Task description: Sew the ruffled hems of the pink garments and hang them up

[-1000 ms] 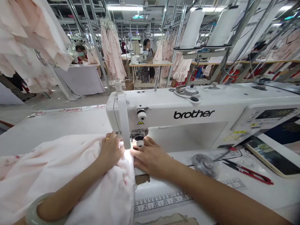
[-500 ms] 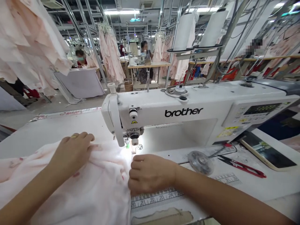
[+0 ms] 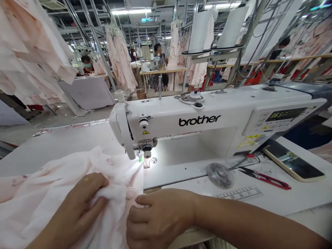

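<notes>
Softly bunched pink fabric [image 3: 116,176], left hand [image 3: 74,211], right hand [image 3: 158,219] pinching folds

A garment factory, with industrial sewing machines [image 3: 181,128] among hanging pink garments [image 3: 120,57].

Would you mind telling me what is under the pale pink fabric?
The pale pink fabric lies on the white sewing table; anything beneath its folds is hidden.

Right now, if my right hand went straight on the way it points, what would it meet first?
Your right hand would meet the pale pink fabric first, which it seems to touch already; your left hand lies beyond, though depth is unclear.
</notes>
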`<state>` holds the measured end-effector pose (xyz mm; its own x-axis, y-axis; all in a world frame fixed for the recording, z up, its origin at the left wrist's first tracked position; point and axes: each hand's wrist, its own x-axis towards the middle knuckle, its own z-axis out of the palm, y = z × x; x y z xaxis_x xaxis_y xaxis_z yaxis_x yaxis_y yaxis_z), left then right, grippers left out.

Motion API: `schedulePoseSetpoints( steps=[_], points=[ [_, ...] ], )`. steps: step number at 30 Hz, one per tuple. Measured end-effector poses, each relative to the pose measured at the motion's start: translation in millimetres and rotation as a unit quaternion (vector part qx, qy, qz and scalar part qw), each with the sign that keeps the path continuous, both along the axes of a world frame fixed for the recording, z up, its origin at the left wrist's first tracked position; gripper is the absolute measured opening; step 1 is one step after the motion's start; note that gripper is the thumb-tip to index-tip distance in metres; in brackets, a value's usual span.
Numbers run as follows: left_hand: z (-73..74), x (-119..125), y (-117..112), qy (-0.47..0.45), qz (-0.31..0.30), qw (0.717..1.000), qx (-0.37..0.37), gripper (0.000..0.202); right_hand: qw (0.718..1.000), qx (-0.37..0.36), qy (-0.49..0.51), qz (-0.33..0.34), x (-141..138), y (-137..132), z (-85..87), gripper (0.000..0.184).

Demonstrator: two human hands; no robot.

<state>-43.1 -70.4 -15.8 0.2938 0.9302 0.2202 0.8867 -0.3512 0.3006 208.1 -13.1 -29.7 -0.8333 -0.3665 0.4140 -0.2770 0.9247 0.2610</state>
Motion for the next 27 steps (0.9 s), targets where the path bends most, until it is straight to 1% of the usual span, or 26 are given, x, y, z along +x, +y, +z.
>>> schedulePoseSetpoints(
  steps=[1,3,6,8,11,13,16,19,23,27],
  points=[
    [2.9,-1.1,0.9,-0.008,-0.011,1.0,-0.008,0.009,1.0,0.011,-0.003,-0.013,-1.0,-0.3,-1.6,0.021],
    [4.3,0.4,1.7,-0.01,-0.066,0.998,-0.017,0.011,0.999,0.014,-0.004,-0.037,-3.0,-0.4,-5.6,0.022],
    [0.8,5.4,3.7,0.019,-0.17,0.985,-0.029,0.044,0.999,-0.022,0.014,-0.042,-3.7,2.5,-9.3,0.025],
    [-0.5,7.3,5.8,0.029,-0.207,0.978,-0.023,0.06,0.998,-0.045,0.033,-0.037,-1.8,6.0,-9.4,0.026],
    [-0.5,8.8,8.1,0.027,-0.219,0.975,-0.001,0.069,0.997,-0.051,0.043,-0.047,2.4,10.9,-10.0,0.023],
    [-2.7,10.2,8.4,0.034,-0.223,0.974,0.001,0.071,0.997,-0.05,0.019,-0.06,4.6,12.5,-12.2,0.02],
    [-10.8,12.9,8.0,0.024,-0.221,0.975,-0.001,0.069,0.995,-0.054,-0.038,-0.071,5.8,12.3,-16.3,0.015],
    [-18.5,16.4,10.4,0.003,-0.211,0.977,-0.005,0.064,0.994,-0.055,-0.055,-0.081,5.4,11.5,-18.5,0.017],
    [-19.5,21.9,27.1,-0.002,-0.186,0.982,-0.037,0.052,0.987,-0.063,-0.066,-0.134,5.0,16.3,-17.1,0.019],
    [-11.6,21.6,51.0,0.022,-0.195,0.979,-0.053,0.049,0.979,-0.068,-0.079,-0.175,5.3,26.7,-13.6,0.015]
  ],
)
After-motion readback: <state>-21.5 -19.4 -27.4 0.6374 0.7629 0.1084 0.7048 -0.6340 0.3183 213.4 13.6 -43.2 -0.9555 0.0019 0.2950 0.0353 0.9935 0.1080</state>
